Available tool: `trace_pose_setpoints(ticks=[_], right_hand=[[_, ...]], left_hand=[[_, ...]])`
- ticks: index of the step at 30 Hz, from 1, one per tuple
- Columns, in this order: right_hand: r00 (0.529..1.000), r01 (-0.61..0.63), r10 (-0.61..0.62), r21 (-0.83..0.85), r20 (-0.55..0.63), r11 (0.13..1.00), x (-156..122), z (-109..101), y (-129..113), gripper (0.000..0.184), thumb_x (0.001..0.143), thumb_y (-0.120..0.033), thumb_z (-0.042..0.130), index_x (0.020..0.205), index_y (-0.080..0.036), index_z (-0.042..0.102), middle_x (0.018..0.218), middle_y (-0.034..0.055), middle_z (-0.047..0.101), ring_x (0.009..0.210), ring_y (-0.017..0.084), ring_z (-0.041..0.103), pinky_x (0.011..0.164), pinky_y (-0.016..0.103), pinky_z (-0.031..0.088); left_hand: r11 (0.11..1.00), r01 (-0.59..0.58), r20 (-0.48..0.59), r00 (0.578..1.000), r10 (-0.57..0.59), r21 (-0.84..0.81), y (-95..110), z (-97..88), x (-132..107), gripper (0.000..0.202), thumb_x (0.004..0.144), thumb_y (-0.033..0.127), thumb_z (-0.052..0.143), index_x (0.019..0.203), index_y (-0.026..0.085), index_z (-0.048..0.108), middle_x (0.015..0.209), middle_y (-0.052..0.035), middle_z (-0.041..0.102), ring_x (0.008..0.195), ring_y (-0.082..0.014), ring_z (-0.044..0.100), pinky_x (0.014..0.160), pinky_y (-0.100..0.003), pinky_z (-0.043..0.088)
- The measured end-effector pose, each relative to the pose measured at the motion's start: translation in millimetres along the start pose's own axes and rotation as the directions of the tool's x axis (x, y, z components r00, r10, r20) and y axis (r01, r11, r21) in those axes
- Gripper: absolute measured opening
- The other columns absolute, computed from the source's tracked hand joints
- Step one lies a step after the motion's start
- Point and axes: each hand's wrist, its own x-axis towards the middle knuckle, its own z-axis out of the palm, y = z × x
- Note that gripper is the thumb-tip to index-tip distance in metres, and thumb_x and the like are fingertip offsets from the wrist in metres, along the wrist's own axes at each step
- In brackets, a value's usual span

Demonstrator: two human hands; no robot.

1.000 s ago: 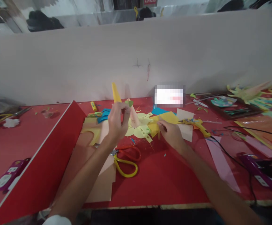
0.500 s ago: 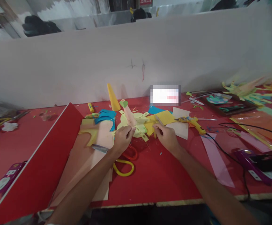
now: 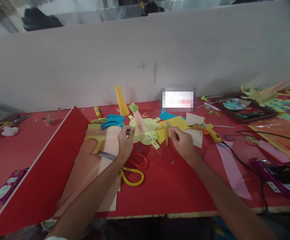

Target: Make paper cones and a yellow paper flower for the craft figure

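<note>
Centre of the table, a pale yellow paper flower-like shape (image 3: 148,139) lies flat with a peach paper cone (image 3: 139,122) standing on it, green at its tip. My left hand (image 3: 126,142) is at its left edge, thumb and fingers closed in a pinch; whatever they hold is too small to make out. My right hand (image 3: 184,142) is closed on a thin grey tool (image 3: 169,124), whose kind I cannot tell, over a yellow paper sheet (image 3: 177,122). Below my left hand lie scissors (image 3: 133,182) with red and yellow handles.
A yellow glue gun (image 3: 211,131) with a black cable lies to the right, near a pink paper strip (image 3: 234,173). A yellow cone (image 3: 121,101) stands behind. Peach sheets (image 3: 85,180) lie beside a red divider (image 3: 40,170). A dark tray (image 3: 257,116) is at the far right.
My left hand has drawn back to the left from the front of the flower-like shape. My right hand has shifted slightly right with the thin tool. The whole view has moved a little.
</note>
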Motion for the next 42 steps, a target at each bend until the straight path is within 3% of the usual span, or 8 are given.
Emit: trace_pose_setpoints(ticks=[3, 8, 15, 22, 29, 33, 37, 42], right_hand=[[0.999, -0.037, 0.038, -0.075, 0.013, 0.996, 2, -3, 0, 0.041, 0.105, -0.042, 0.040, 0.117, -0.019, 0.072, 0.083, 0.0091, 0.079, 0.067, 0.024, 0.070, 0.064, 0.031, 0.042], [0.975, -0.002, 0.083, -0.365, 0.206, 0.931, -2, 3, -12, 0.047, 0.102, -0.045, 0.052, 0.140, -0.020, 0.061, 0.088, 0.0105, 0.080, 0.075, 0.028, 0.074, 0.062, 0.032, 0.038], [0.933, 0.147, 0.009, -0.405, 0.359, 0.902, -6, 9, -20, 0.046, 0.095, -0.020, 0.052, 0.139, -0.024, 0.064, 0.099, 0.0105, 0.080, 0.088, 0.028, 0.075, 0.064, 0.033, 0.041], [0.961, 0.226, -0.167, -0.280, 0.219, 0.933, -11, 4, -17, 0.040, 0.097, -0.017, 0.045, 0.123, -0.024, 0.076, 0.091, 0.0079, 0.076, 0.078, 0.023, 0.072, 0.064, 0.032, 0.043], [0.899, 0.438, -0.435, -0.090, 0.055, 0.894, -10, 11, -15, 0.042, 0.098, -0.010, 0.040, 0.131, -0.017, 0.064, 0.096, 0.0101, 0.074, 0.089, 0.026, 0.070, 0.079, 0.036, 0.054], [0.891, 0.448, -0.453, -0.159, 0.004, 0.880, -6, 13, -13, 0.040, 0.091, -0.004, 0.046, 0.126, -0.015, 0.061, 0.096, 0.0101, 0.073, 0.090, 0.028, 0.069, 0.079, 0.038, 0.055], [0.892, 0.437, -0.450, -0.187, -0.031, 0.880, -2, 9, -14, 0.021, 0.099, -0.011, 0.051, 0.115, -0.017, 0.063, 0.094, 0.0094, 0.073, 0.088, 0.026, 0.068, 0.076, 0.036, 0.053], [0.851, 0.506, -0.520, -0.151, -0.072, 0.849, 1, 6, -12, 0.012, 0.105, -0.019, 0.054, 0.102, -0.020, 0.066, 0.085, 0.0058, 0.071, 0.077, 0.021, 0.065, 0.070, 0.032, 0.049]], left_hand=[[0.998, 0.040, 0.033, 0.999, -0.038, -0.048, 1, 0.7, -1, 0.040, 0.101, 0.057, 0.051, 0.082, 0.022, 0.055, 0.073, 0.0002, 0.057, 0.068, -0.0154, 0.051, 0.066, -0.028, 0.042], [0.990, 0.094, 0.174, 0.982, -0.076, -0.101, 0, 1.3, -3, 0.048, 0.102, 0.059, 0.047, 0.074, 0.021, 0.054, 0.068, -0.0003, 0.059, 0.064, -0.0145, 0.053, 0.064, -0.028, 0.043], [0.994, 0.106, 0.173, 0.979, -0.106, 0.008, 5, -2.0, -2, 0.063, 0.095, 0.066, 0.056, 0.062, 0.022, 0.025, 0.059, 0.0049, 0.022, 0.056, -0.0114, 0.026, 0.055, -0.030, 0.022], [0.969, 0.170, 0.219, 0.967, -0.130, -0.179, 5, 0.0, -1, 0.050, 0.099, 0.067, 0.051, 0.078, 0.021, 0.053, 0.070, 0.0017, 0.048, 0.061, -0.0129, 0.042, 0.058, -0.028, 0.035], [0.983, 0.173, 0.181, 0.970, -0.159, -0.062, 0, -3.2, -2, 0.051, 0.098, 0.055, 0.056, 0.061, 0.020, 0.046, 0.058, 0.0029, 0.045, 0.057, -0.0119, 0.042, 0.058, -0.027, 0.035], [0.989, 0.106, 0.044, 0.994, -0.102, -0.108, -5, 3.0, 3, 0.029, 0.083, 0.042, 0.076, 0.093, 0.020, 0.060, 0.091, -0.0023, 0.063, 0.083, -0.0158, 0.061, 0.074, -0.027, 0.048], [0.988, 0.092, 0.032, 0.996, -0.088, -0.128, -10, 7.1, 6, 0.048, 0.084, 0.041, 0.076, 0.123, 0.020, 0.056, 0.118, -0.0105, 0.065, 0.107, -0.0221, 0.065, 0.087, -0.034, 0.053], [0.994, 0.061, 0.047, 0.997, -0.057, -0.088, -12, 10.0, 14, 0.057, 0.084, 0.036, 0.077, 0.134, 0.021, 0.053, 0.131, -0.0130, 0.062, 0.118, -0.0257, 0.064, 0.101, -0.042, 0.051]])
